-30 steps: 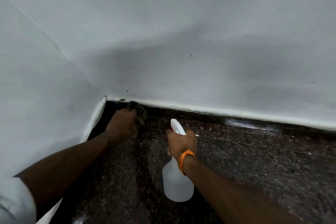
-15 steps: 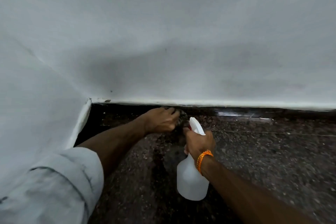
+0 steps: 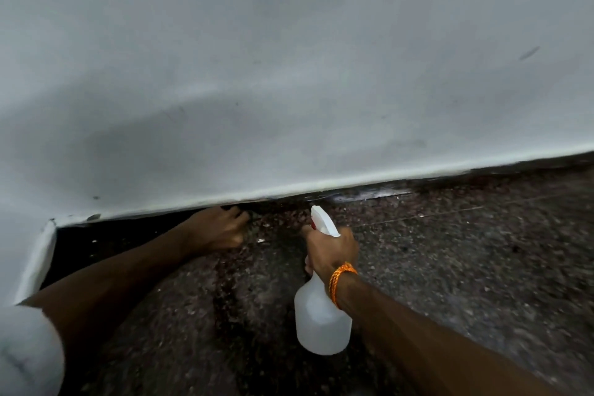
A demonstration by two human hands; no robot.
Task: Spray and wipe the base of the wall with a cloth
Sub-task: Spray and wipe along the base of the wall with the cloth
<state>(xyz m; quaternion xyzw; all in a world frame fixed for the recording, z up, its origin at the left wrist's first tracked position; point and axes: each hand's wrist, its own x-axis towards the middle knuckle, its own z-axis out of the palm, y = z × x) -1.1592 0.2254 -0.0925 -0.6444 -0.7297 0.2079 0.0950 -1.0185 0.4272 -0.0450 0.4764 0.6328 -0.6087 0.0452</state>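
The cloth [image 3: 253,218] is almost wholly hidden from me: only a dark scrap shows just past the tips of the left hand [image 3: 218,230], low against the base of the wall [image 3: 289,188]. That hand's fingers [image 3: 236,213] are curled tight over it, knuckles up, pushed into the dark gap where the white lower edge of the wall [image 3: 289,74] meets the floor [image 3: 450,267]. I cannot tell how much of the cloth is bunched under the palm.

Just to the right, near but apart from the left hand, my view shows the right hand [image 3: 331,247] wrapped round the neck of the spray bottle [image 3: 321,321]. Its fingers are closed on the trigger head, and the white nozzle [image 3: 323,222] points up and away toward the base of the wall, with a small red part at its tip. The translucent white body hangs below the wrist, tilted. I cannot tell whether it touches the floor. An orange cord [image 3: 340,280] is tied round that wrist.

Right of the nozzle, a pale wet-looking sheen lies along the dark strip under the wall's edge. The floor is dark speckled stone. At far left a side wall [image 3: 38,260] meets the main one in a corner, and a pale sleeve [image 3: 25,347] fills the lower left corner.
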